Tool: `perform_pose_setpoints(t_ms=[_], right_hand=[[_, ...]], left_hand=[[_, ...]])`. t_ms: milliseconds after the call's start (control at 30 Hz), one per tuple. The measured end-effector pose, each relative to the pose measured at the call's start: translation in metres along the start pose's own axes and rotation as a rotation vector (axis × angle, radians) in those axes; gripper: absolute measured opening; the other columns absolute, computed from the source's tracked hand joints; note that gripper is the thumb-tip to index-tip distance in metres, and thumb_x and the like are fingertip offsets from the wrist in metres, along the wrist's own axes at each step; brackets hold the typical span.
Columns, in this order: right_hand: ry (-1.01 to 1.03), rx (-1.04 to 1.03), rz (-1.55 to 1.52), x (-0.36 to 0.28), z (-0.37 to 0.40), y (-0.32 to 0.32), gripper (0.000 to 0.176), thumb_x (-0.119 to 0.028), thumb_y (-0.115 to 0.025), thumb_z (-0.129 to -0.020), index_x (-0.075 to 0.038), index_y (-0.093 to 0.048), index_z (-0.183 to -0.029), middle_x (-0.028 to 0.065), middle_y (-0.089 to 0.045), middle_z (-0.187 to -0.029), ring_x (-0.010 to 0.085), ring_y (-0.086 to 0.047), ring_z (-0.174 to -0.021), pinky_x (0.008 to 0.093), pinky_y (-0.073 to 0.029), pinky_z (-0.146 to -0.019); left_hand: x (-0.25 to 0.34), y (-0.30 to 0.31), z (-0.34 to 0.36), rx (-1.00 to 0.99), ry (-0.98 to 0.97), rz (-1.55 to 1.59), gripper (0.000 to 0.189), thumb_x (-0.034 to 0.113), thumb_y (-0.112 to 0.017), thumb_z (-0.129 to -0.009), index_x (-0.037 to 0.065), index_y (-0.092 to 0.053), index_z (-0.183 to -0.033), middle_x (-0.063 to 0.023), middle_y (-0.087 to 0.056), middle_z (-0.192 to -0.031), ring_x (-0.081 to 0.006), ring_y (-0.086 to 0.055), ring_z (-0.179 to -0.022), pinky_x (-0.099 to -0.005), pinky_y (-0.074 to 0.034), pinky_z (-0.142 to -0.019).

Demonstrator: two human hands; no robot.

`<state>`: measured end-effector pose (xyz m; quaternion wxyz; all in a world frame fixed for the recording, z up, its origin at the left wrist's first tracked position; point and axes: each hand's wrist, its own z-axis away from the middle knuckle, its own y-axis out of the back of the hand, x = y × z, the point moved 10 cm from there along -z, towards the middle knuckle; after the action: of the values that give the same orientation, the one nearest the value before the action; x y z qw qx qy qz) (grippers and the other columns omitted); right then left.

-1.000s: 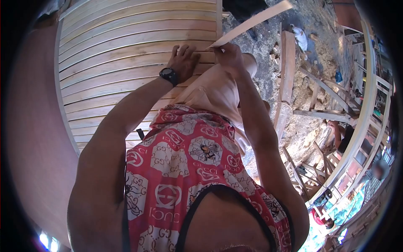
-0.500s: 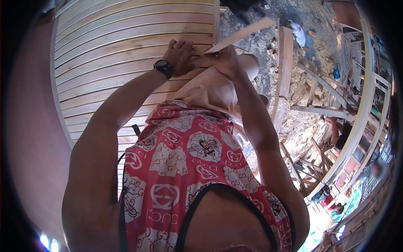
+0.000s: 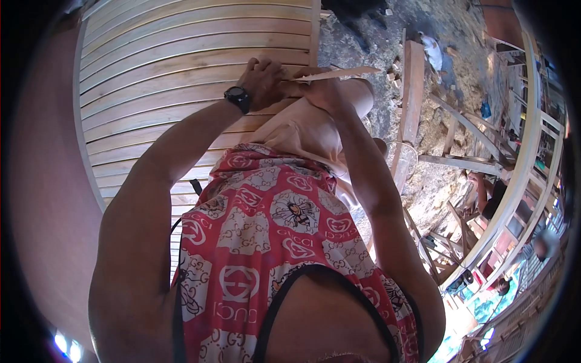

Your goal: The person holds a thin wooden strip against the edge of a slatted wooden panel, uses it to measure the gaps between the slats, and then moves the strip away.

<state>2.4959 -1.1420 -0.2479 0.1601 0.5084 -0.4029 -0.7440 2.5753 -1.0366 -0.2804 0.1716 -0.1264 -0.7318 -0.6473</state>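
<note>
My right hand [image 3: 324, 91] is closed on a thin tan strip [image 3: 348, 72], which sticks out to the right past my knuckles. Its left end runs in toward my other hand, and its material does not show clearly. Beside it, my left hand [image 3: 264, 81], with a black watch [image 3: 236, 95] on the wrist, rests on a slatted wood panel [image 3: 193, 78]. The left fingers are curled, and I cannot tell what they hold. Both hands are close together near the panel's right edge, just beyond my knee [image 3: 360, 95].
Right of the panel lies rough, littered ground with a wooden beam [image 3: 413, 91] and leaning timbers [image 3: 466, 163]. A white animal [image 3: 433, 51] and a dark animal [image 3: 354, 15] are farther out. Past a curved pale rail [image 3: 526, 139], other people are at the right.
The strip's free end has swung down toward me, from slanting upward to nearly level, and it now looks thinner. My left hand has shifted slightly right.
</note>
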Motion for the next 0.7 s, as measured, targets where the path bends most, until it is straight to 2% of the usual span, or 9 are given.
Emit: perform_pose_setpoints(t_ms=[67,167,333,467,567,633,700], right_hand=[[-0.038,-0.013,0.004,-0.003,0.003,0.004,0.03,-0.028,-0.076,-0.088,-0.009,-0.078,-0.111,0.0165,-0.078,-0.102,0.0363,-0.075,-0.095,0.0439,-0.059,-0.083],[-0.062,-0.007,0.027,0.006,0.003,-0.003,0.031,-0.029,-0.077,-0.088,-0.009,-0.079,-0.111,0.0154,-0.078,-0.104,0.0353,-0.075,-0.099,0.0432,-0.059,-0.086],[-0.066,-0.035,0.007,0.003,0.002,-0.001,0.03,-0.031,-0.077,-0.088,-0.008,-0.079,-0.108,0.0152,-0.078,-0.105,0.0348,-0.075,-0.1,0.0431,-0.058,-0.088],[-0.096,-0.042,0.015,0.007,0.003,-0.003,0.029,-0.032,-0.077,-0.088,-0.009,-0.08,-0.105,0.0152,-0.078,-0.104,0.0347,-0.075,-0.098,0.043,-0.059,-0.086],[-0.075,-0.023,0.017,-0.002,0.002,0.004,0.028,-0.033,-0.077,-0.088,-0.01,-0.08,-0.104,0.0152,-0.078,-0.103,0.035,-0.074,-0.097,0.0436,-0.059,-0.085],[-0.073,-0.011,0.031,-0.003,0.003,0.006,0.028,-0.033,-0.077,-0.088,-0.01,-0.08,-0.104,0.0152,-0.078,-0.103,0.0352,-0.074,-0.096,0.044,-0.059,-0.085],[-0.05,-0.05,0.096,-0.001,0.001,-0.001,0.027,-0.033,-0.076,-0.089,-0.01,-0.08,-0.103,0.0151,-0.077,-0.102,0.0353,-0.074,-0.095,0.0446,-0.058,-0.083]], left_hand=[[0.004,0.005,-0.001,0.008,-0.005,0.006,0.057,0.044,-0.078,-0.083,0.01,-0.065,-0.128,-0.0076,-0.056,-0.128,-0.0284,-0.05,-0.128,-0.0475,-0.035,-0.108],[0.004,-0.004,-0.001,-0.104,0.05,0.017,0.055,0.041,-0.077,-0.085,0.01,-0.064,-0.129,-0.0081,-0.057,-0.13,-0.0288,-0.051,-0.128,-0.0479,-0.037,-0.107],[0.007,-0.005,0.003,0.043,0.041,0.003,0.049,0.034,-0.074,-0.088,0.008,-0.063,-0.128,-0.008,-0.059,-0.126,-0.0293,-0.053,-0.125,-0.0472,-0.041,-0.105],[0.009,-0.007,0.008,0.047,0.05,-0.023,0.047,0.031,-0.074,-0.086,0.008,-0.064,-0.127,-0.0086,-0.059,-0.126,-0.0299,-0.054,-0.123,-0.0475,-0.041,-0.106],[0.01,-0.011,0.014,0.044,0.055,-0.002,0.047,0.028,-0.074,-0.084,0.009,-0.066,-0.126,-0.0093,-0.061,-0.128,-0.0302,-0.054,-0.123,-0.0493,-0.039,-0.109],[0.013,-0.003,0.02,0.178,0.049,-0.016,0.042,0.026,-0.072,-0.084,0.011,-0.069,-0.123,-0.0093,-0.062,-0.128,-0.0304,-0.054,-0.125,-0.051,-0.037,-0.112],[0.015,-0.007,0.025,0.195,0.046,-0.009,0.039,0.025,-0.071,-0.085,0.012,-0.07,-0.122,-0.0088,-0.061,-0.13,-0.0299,-0.053,-0.128,-0.0523,-0.035,-0.115]])
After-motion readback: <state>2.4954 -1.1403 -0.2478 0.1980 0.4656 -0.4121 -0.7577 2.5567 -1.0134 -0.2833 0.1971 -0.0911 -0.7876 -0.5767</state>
